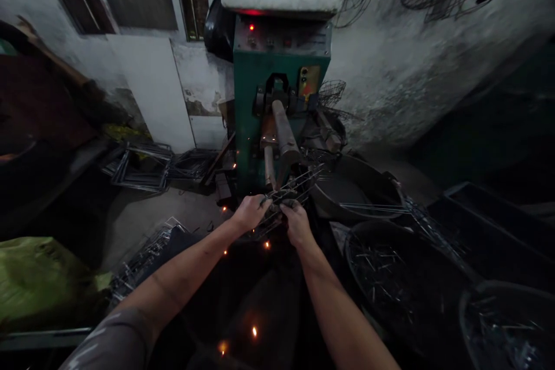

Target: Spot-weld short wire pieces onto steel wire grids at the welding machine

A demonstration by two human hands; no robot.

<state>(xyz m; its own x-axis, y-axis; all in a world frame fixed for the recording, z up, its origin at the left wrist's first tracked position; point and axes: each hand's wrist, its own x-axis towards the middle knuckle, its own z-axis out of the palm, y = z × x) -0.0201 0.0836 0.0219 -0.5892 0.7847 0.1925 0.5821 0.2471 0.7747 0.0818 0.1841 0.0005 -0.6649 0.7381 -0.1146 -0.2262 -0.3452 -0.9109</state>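
My left hand (251, 213) and my right hand (297, 222) are close together in front of a green spot-welding machine (247, 98). Between them is a metal wire rack (309, 178) with several crossing rods, and both sets of fingers are closed on it. The rack sits slanted at the tip of the machine's thick upper electrode arm (285, 133), beside the thinner lower arm (269, 167). Bright orange sparks (267, 244) fly around my hands and down toward my lap. Exactly where the electrode meets the wire is hard to make out.
On the right stand a wide basin (364, 211) with long rods across it and a dark tub (381, 266) of short wire pieces. Wire frames (143, 165) lie at the left by the wall. A yellow-green sack (39, 277) and welded wire parts (150, 248) are nearer me.
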